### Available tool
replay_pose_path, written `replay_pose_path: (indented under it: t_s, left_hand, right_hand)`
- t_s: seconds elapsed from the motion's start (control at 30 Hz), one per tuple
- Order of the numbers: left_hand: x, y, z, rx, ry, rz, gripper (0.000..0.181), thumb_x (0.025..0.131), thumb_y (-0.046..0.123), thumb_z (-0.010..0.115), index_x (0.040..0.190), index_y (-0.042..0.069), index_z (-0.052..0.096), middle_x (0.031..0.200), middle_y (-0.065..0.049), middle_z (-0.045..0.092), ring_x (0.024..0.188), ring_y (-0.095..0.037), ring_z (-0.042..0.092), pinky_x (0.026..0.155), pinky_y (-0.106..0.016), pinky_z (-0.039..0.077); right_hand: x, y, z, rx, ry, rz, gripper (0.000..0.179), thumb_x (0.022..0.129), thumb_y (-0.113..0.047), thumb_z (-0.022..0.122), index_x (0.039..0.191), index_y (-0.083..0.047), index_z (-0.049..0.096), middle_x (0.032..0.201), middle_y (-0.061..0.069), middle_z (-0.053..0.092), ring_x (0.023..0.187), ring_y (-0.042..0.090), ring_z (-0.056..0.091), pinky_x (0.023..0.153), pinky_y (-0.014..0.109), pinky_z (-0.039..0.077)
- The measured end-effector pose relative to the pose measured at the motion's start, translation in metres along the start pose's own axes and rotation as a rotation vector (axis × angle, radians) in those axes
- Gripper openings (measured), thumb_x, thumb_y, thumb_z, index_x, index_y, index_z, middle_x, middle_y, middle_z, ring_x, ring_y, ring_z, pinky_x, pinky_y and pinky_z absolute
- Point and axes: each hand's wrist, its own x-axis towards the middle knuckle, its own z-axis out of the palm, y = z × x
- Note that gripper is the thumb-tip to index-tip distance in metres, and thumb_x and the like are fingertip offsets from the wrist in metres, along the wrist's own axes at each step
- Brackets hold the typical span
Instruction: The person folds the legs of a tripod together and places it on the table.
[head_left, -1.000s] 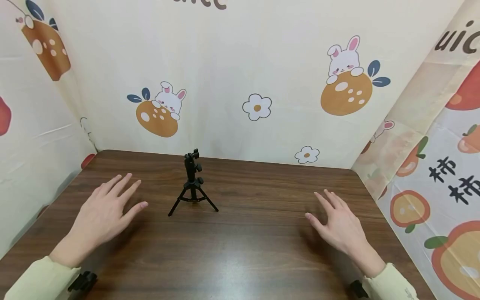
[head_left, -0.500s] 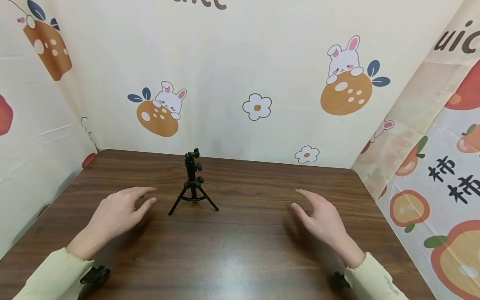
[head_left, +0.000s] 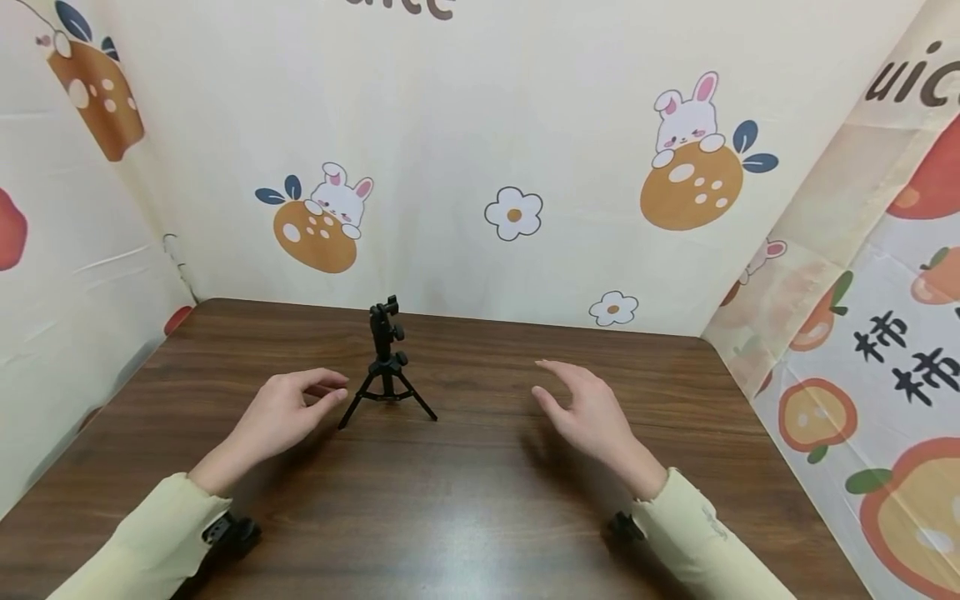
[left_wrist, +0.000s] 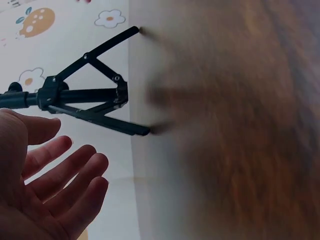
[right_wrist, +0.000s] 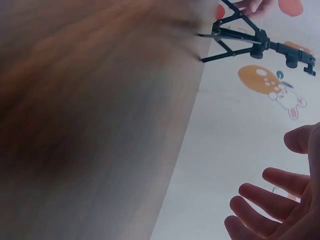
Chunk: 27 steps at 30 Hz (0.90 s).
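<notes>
A small black tripod (head_left: 384, 358) stands upright on its spread legs, left of the table's middle. Just left of it is my left hand (head_left: 281, 417), with thumb and fingertips close by the near left leg and loosely bent. In the left wrist view the tripod (left_wrist: 80, 95) lies beyond the thumb, and nothing is between the fingers. My right hand (head_left: 588, 412) hovers over the table to the right of the tripod, fingers relaxed and apart, holding nothing. The right wrist view shows the tripod (right_wrist: 250, 42) well away from these fingers (right_wrist: 260, 205).
The dark wood-grain table (head_left: 450, 492) reaches back to a cream curtain (head_left: 442, 108) printed with rabbits, fruit and flowers. More printed cloth hangs along the left and right sides. A black strap device (head_left: 232, 533) sits at my left wrist.
Both hands have moved inward: the left to the right, up beside the tripod, its fingers bending more; the right to the left. The tripod has stayed in place.
</notes>
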Motion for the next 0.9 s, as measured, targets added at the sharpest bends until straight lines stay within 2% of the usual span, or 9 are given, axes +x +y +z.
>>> replay_pose_path:
  t_s: [0.17, 0.33, 0.47, 0.57, 0.67, 0.77, 0.9]
  left_hand:
    - [0.006, 0.003, 0.008, -0.034, -0.016, -0.003, 0.018, 0.096, 0.022, 0.068, 0.111, 0.012, 0.073, 0.101, -0.002, 0.073, 0.089, -0.021, 0.07, 0.075, -0.044, 0.056]
    - [0.012, 0.008, 0.014, -0.082, -0.037, -0.018, 0.021, 0.096, 0.024, 0.069, 0.111, 0.01, 0.073, 0.101, -0.006, 0.073, 0.083, -0.019, 0.071, 0.067, -0.037, 0.055]
    - [0.017, 0.012, 0.019, -0.09, -0.048, -0.013, 0.021, 0.095, 0.021, 0.07, 0.109, 0.007, 0.072, 0.099, -0.008, 0.073, 0.072, -0.013, 0.069, 0.06, -0.032, 0.051]
    - [0.02, 0.013, 0.022, -0.072, -0.038, 0.003, 0.016, 0.094, 0.018, 0.071, 0.105, 0.006, 0.073, 0.096, -0.008, 0.073, 0.069, -0.01, 0.066, 0.058, -0.031, 0.05]
    - [0.022, 0.013, 0.024, -0.065, -0.034, 0.006, 0.013, 0.093, 0.016, 0.071, 0.103, 0.006, 0.074, 0.095, -0.009, 0.073, 0.066, -0.01, 0.065, 0.054, -0.03, 0.049]
    - [0.022, 0.013, 0.025, -0.074, -0.041, -0.004, 0.013, 0.093, 0.015, 0.071, 0.102, 0.006, 0.073, 0.095, -0.011, 0.072, 0.063, -0.012, 0.064, 0.052, -0.03, 0.049]
    - [0.023, 0.014, 0.024, -0.079, -0.039, -0.008, 0.013, 0.093, 0.015, 0.071, 0.102, 0.006, 0.073, 0.095, -0.01, 0.073, 0.067, -0.014, 0.067, 0.055, -0.031, 0.051]
  right_hand:
    - [0.017, -0.015, 0.008, 0.028, -0.019, -0.041, 0.039, 0.098, -0.032, 0.063, 0.132, -0.012, 0.064, 0.131, 0.004, 0.064, 0.121, 0.024, 0.059, 0.1, 0.046, 0.045]
    - [0.033, -0.027, 0.013, 0.093, -0.039, -0.07, 0.037, 0.098, -0.03, 0.063, 0.131, -0.012, 0.064, 0.13, 0.002, 0.064, 0.121, 0.021, 0.059, 0.1, 0.042, 0.045]
    - [0.047, -0.036, 0.016, 0.247, -0.084, -0.047, 0.035, 0.099, -0.026, 0.064, 0.131, -0.014, 0.064, 0.128, 0.002, 0.066, 0.118, 0.019, 0.061, 0.095, 0.041, 0.05]
    - [0.058, -0.044, 0.02, 0.399, -0.114, -0.022, 0.034, 0.099, -0.022, 0.064, 0.132, -0.014, 0.063, 0.127, 0.004, 0.066, 0.116, 0.022, 0.062, 0.092, 0.04, 0.052]
    - [0.068, -0.053, 0.023, 0.503, -0.127, -0.022, 0.034, 0.099, -0.02, 0.064, 0.133, -0.013, 0.062, 0.126, 0.003, 0.066, 0.115, 0.025, 0.063, 0.092, 0.036, 0.052]
    - [0.078, -0.065, 0.026, 0.515, -0.133, -0.044, 0.035, 0.099, -0.022, 0.064, 0.133, -0.014, 0.062, 0.126, 0.0, 0.066, 0.114, 0.021, 0.063, 0.091, 0.03, 0.052]
    - [0.092, -0.083, 0.029, 0.501, -0.148, -0.084, 0.036, 0.1, -0.024, 0.063, 0.134, -0.014, 0.061, 0.127, -0.002, 0.065, 0.113, 0.012, 0.063, 0.089, 0.027, 0.051]
